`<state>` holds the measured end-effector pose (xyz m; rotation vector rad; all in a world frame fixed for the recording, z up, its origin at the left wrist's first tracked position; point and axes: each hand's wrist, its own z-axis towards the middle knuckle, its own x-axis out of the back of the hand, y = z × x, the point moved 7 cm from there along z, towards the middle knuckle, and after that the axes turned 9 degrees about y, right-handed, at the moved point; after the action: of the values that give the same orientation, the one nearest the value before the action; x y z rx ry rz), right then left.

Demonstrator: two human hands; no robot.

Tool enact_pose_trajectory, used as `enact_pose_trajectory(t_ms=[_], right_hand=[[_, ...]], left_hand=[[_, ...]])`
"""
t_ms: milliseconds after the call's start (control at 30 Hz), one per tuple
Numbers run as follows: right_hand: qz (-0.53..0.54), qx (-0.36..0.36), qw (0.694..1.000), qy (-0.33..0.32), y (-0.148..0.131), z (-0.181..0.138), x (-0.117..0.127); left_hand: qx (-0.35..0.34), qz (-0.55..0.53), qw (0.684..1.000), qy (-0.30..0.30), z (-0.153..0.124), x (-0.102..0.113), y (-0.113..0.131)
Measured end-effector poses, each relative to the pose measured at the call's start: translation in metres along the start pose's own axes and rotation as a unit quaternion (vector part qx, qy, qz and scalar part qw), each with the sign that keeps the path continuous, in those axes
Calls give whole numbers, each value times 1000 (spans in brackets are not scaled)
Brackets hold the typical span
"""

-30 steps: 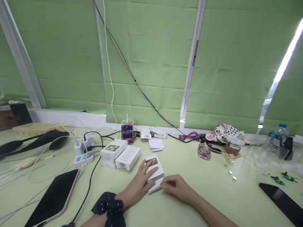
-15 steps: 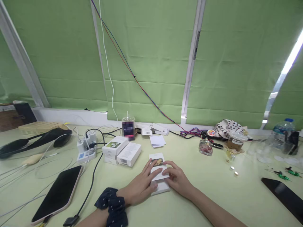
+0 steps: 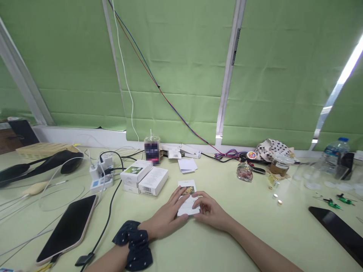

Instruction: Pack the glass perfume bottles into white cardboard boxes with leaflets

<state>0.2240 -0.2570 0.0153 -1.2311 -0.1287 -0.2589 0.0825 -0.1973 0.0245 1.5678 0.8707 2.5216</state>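
One dark blue cloth band with white dots [image 3: 134, 243] goes around the left arm [image 3: 110, 260], which reaches forward and right. The left hand [image 3: 166, 218] lies palm down, its fingers spread over the left side of a flat white cardboard box [image 3: 188, 205] with a yellowish picture on top. That box lies on the pale green table [image 3: 181, 249] between both hands. Next comes the right hand [image 3: 214, 213], its fingers bent and touching the box's right side; I can't tell if they pinch it. The right arm [image 3: 255, 241] slants back to the lower right.
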Motion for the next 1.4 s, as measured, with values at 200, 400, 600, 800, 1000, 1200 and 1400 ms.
enact_pose_trajectory(t_ms=[200, 400, 600, 800, 1000, 1200, 1400], right_hand=[[-11, 8, 1000, 6, -2, -1, -2], [-13, -2, 1000, 9, -3, 0, -1], [-20, 2, 1000, 15, -1, 1, 2], [-16, 10, 1000, 24, -1, 2, 2], [-21, 12, 999, 32, 1, 3, 3], [-24, 10, 999, 34, -1, 3, 4], [-21, 5, 999, 27, -1, 3, 5]], left_hand=[[-18, -8, 1000, -3, 2, 1, 4], [-5, -9, 1000, 13, 2, 0, -4], [67, -16, 997, 42, -1, -1, -23], [94, -44, 994, 43, 0, -1, -28], [82, -65, 993, 56, 6, 3, -23], [91, -75, 990, 77, 6, 5, -26], [130, -74, 987, 52, 5, 2, -30]])
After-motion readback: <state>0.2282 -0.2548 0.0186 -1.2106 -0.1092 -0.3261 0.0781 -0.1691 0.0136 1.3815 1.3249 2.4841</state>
